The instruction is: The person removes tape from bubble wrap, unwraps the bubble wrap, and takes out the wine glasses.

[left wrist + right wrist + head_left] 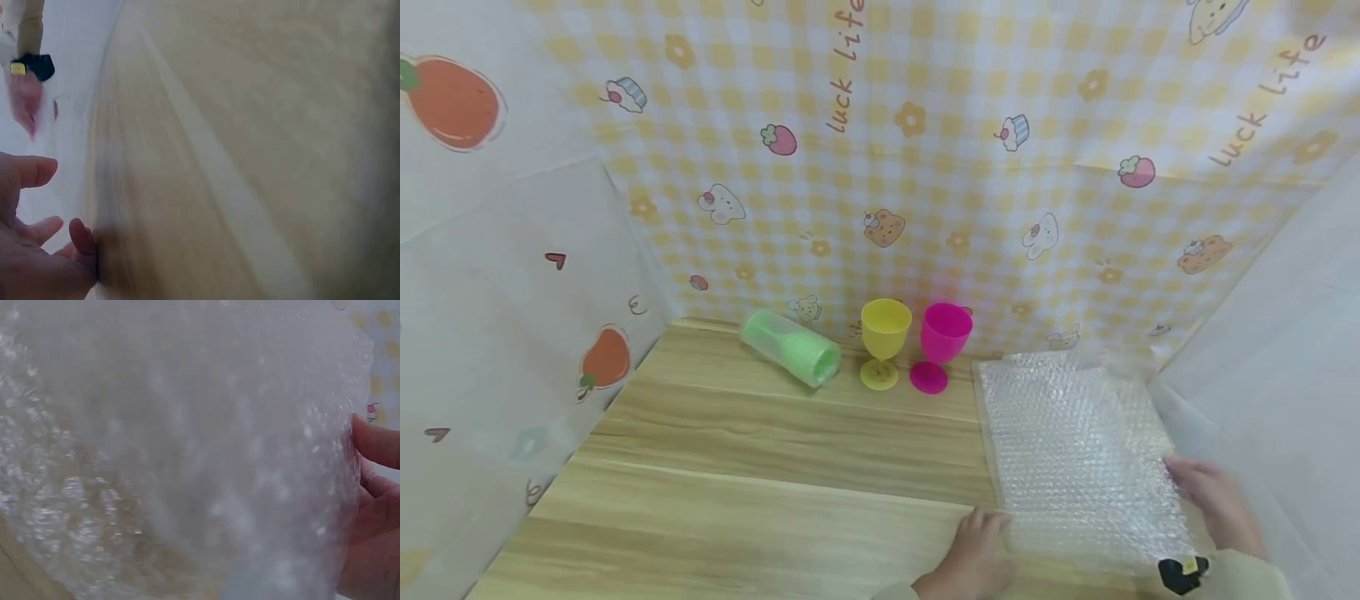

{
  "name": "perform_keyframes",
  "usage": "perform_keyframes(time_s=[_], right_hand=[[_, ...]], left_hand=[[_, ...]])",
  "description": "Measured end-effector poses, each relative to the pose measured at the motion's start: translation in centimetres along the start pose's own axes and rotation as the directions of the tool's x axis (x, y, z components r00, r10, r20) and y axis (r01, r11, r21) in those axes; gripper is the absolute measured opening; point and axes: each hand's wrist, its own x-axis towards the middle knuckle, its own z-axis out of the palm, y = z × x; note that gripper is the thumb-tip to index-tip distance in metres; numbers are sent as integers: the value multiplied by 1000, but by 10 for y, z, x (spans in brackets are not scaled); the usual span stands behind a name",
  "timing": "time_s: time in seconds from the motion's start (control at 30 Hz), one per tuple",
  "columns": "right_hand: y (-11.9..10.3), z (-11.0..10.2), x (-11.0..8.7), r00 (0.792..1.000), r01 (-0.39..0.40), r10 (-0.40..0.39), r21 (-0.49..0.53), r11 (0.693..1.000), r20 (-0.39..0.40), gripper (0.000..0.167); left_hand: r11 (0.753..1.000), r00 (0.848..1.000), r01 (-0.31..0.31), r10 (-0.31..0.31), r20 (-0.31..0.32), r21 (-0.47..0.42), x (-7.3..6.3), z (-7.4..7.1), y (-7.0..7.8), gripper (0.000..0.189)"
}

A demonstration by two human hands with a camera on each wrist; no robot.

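Observation:
A clear sheet of bubble wrap (1075,450) lies at the right side of the wooden table, its surface glinting. At its right edge, my right hand (1221,504) pinches the sheet; the right wrist view has the thumb (378,442) on the near face and other fingers behind the raised film (250,456). Beside the sheet's near left corner, my left hand (973,558) rests low on the table with fingers loosely bent. Its fingers (39,172) are spread with nothing between them in the left wrist view.
A yellow goblet (885,329) and a pink goblet (945,333) stand upright at the back. Left of them lies a green cup-like roll in clear plastic (790,346). A checked curtain (850,183) hangs behind the table (760,467); white cloth (1285,333) borders the right.

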Motion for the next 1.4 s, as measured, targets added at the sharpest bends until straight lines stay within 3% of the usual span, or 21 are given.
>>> perform_keyframes(time_s=[0.1, 0.2, 0.27, 0.4, 0.53, 0.87, 1.1, 1.3, 1.4], right_hand=[[6, 5, 14, 997, -79, 77, -165, 983, -23, 54], [14, 12, 23, 993, -116, 114, -258, 959, -25, 73], [20, 16, 25, 993, -114, 110, -282, 952, -29, 71], [28, 26, 27, 995, -63, 42, -246, 967, -87, 54], [33, 37, 26, 986, -92, 59, -205, 974, -159, 49], [33, 50, 19, 958, -195, 155, -152, 969, -240, 40], [30, 55, 16, 947, -132, 51, -242, 961, -316, 39], [26, 60, 18, 930, -149, 53, -241, 959, -364, 30], [22, 63, 14, 931, -156, 37, -305, 940, -362, 32]], left_hand=[[995, 999, -16, 13, 30, 102, -1, 2, 4, 50], [987, 999, -49, 45, 28, 151, -3, 2, 4, 50], [989, 998, -49, 45, 34, 143, -3, 2, 5, 51], [994, 999, -8, 4, 34, 107, -4, -2, 6, 53], [998, 999, 29, -31, 32, 62, -6, -8, 6, 55], [995, 999, -43, 44, 12, -88, -6, -15, -4, 65], [995, 996, -90, 90, 26, -34, -7, -14, -7, 55], [996, 996, -83, 84, 33, -30, -6, -13, -7, 54], [994, 995, -81, 85, 51, -75, -5, -13, -8, 52]])
